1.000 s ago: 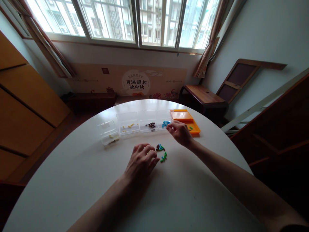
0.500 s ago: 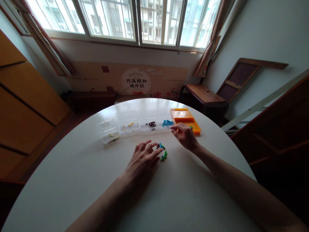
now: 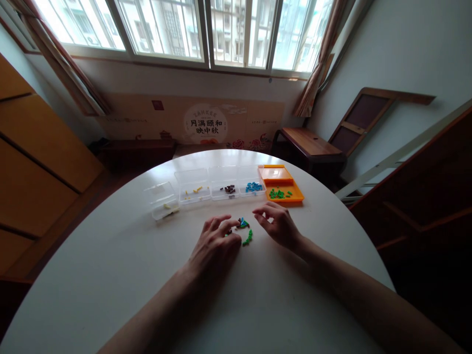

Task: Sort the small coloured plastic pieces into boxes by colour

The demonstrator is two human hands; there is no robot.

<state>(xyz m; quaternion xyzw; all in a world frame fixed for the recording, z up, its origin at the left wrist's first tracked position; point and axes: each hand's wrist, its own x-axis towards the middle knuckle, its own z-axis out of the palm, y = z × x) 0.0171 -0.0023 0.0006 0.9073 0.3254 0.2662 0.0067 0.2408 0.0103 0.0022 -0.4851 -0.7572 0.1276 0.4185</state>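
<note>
A partly hidden curved chain of small brown, blue and green building bricks [image 3: 248,238] lies on the white round table [image 3: 147,285]. My left hand [image 3: 216,241] is at its left side, with thumb and index finger closed on it and the other fingers bent above the table. To the right of the chain, my right hand [image 3: 277,222] hovers a little above the table. Its thumb and index finger are pinched together; anything between them is too small to make out.
Along the far side stand clear lidded boxes with yellow pieces [image 3: 198,189], brown pieces [image 3: 230,189] and blue pieces [image 3: 253,187]. An orange tray [image 3: 299,194] holds green pieces [image 3: 279,193]. A smaller clear box [image 3: 158,194] stands at far left.
My right hand has drawn back from the orange tray toward the chain, uncovering the green pieces. My left thumb and index finger have closed in on the chain's left side.
</note>
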